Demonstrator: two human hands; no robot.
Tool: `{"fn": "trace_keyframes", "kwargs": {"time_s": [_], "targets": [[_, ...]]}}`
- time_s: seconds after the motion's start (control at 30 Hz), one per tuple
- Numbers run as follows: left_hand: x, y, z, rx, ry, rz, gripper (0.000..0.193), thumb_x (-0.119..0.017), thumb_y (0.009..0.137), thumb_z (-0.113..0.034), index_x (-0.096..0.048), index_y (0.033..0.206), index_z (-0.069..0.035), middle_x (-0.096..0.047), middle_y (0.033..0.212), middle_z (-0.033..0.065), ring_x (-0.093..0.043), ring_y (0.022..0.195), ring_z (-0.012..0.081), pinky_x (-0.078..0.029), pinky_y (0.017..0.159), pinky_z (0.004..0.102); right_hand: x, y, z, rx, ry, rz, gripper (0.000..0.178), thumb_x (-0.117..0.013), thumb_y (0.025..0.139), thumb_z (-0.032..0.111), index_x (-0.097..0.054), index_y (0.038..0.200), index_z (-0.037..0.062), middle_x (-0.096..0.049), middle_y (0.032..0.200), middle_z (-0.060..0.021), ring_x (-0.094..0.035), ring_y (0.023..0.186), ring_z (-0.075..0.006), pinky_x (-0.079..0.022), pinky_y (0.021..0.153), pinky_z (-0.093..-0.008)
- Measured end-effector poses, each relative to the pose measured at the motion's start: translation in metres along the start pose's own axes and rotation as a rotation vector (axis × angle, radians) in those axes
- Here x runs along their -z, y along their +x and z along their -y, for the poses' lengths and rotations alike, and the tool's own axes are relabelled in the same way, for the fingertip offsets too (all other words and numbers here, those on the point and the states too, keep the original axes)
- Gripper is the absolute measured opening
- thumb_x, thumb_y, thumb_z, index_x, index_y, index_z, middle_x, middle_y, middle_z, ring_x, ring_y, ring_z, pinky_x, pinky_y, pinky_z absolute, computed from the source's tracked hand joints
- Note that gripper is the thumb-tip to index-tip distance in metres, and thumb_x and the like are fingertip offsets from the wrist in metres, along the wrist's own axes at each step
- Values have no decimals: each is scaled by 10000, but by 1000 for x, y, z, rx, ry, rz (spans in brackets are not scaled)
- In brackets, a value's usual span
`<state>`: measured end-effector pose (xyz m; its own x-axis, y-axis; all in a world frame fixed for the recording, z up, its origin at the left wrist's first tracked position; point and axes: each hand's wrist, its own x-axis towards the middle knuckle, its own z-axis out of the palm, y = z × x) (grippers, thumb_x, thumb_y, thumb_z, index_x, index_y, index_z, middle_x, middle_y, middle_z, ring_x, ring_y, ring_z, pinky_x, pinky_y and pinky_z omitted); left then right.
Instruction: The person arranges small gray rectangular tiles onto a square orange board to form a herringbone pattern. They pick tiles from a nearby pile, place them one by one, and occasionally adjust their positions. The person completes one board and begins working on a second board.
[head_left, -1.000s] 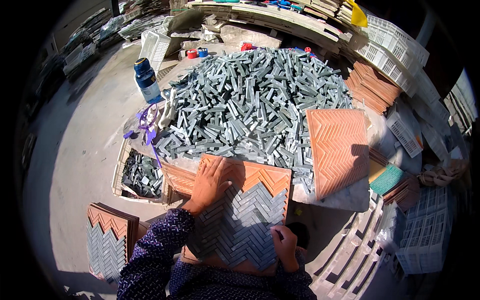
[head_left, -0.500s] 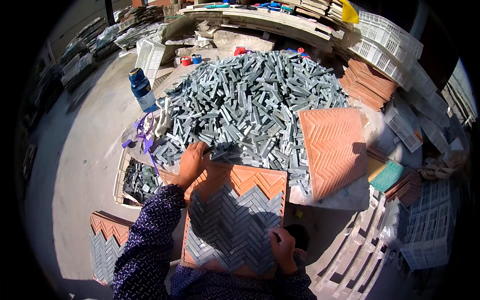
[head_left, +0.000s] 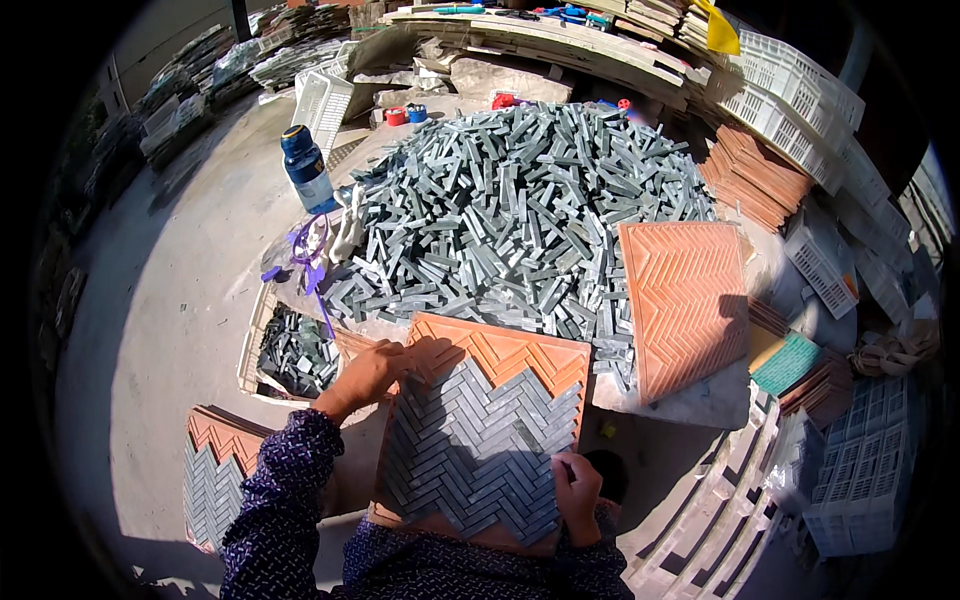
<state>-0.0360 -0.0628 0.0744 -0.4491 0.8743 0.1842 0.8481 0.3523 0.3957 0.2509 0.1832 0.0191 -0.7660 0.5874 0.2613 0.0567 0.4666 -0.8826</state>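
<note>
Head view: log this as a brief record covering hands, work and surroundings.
Left hand: at orange mould's upper left edge; grip unclear
Right hand: curled at its right edge; grip unclear
Mould fill: grey strips, herringbone; orange exposed along top
Behind: loose strip heap
Right: second orange mould
Far left: blue bottle

orange tray [head_left: 510,333] | centre foreground | grey strips [head_left: 478,450] | herringbone, covering most of tray | far zigzag grooves [head_left: 540,364] exposed

Tray [head_left: 510,352] was orangey terracotta with grey strips [head_left: 480,440] in a herringbone zigzag, the loose pile [head_left: 520,200] ran grey-green, the bottle [head_left: 304,168] was mostly blue, and the left sleeve [head_left: 275,490] looked dark purple, maybe navy, with little pale dashes.
</note>
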Motion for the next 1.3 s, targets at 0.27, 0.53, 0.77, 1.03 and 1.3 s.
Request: {"fn": "trace_keyframes", "kwargs": {"time_s": [0.27, 0.53, 0.77, 1.03, 1.3], "targets": [[2, 28, 3, -29, -231, 111, 115, -577, 796, -89, -676, 850, -110, -609, 882, 80, -596, 895, 297, -486, 793, 354, 2, 2, 0, 9, -33, 9, 101, -639, 827, 74, -653, 886, -7, -646, 784, -143, -641, 670, -239, -492, 612, -299], [-20, 17, -5, 143, -37, -155, 187, -652, 714, -64, -647, 901, -73, -603, 1025, 79, -578, 957, 292, -467, 848, 372, 1, 1, -2, 20, -22, -8, 100, -644, 826, 77, -655, 881, -6, -645, 776, -145, -645, 673, -243, -493, 613, -298], [-24, 6, -10, 145, -29, -127, 213, -665, 695, -64, -639, 905, -49, -599, 1074, 102, -547, 1025, 298, -424, 929, 383, 2, 1, -3, 14, -27, 2, 97, -640, 829, 80, -653, 877, -2, -643, 769, -144, -643, 665, -245, -493, 606, -303], [-38, -4, -35, 282, -90, -201, 399, -654, 721, -69, -569, 1111, -62, -590, 1115, 129, -549, 1067, 333, -454, 904, 422, 0, 1, -6, 32, -29, -16, 98, -650, 821, 79, -650, 874, -3, -641, 764, -141, -637, 648, -236, -489, 596, -304], [-25, 1, -30, 222, -73, -343, 384, -643, 759, -35, -553, 1132, -23, -587, 1129, 155, -584, 1024, 354, -491, 840, 375, 1, 1, -5, 20, -59, -10, 95, -648, 825, 77, -650, 874, -4, -649, 777, -139, -640, 661, -220, -496, 613, -300]]}}
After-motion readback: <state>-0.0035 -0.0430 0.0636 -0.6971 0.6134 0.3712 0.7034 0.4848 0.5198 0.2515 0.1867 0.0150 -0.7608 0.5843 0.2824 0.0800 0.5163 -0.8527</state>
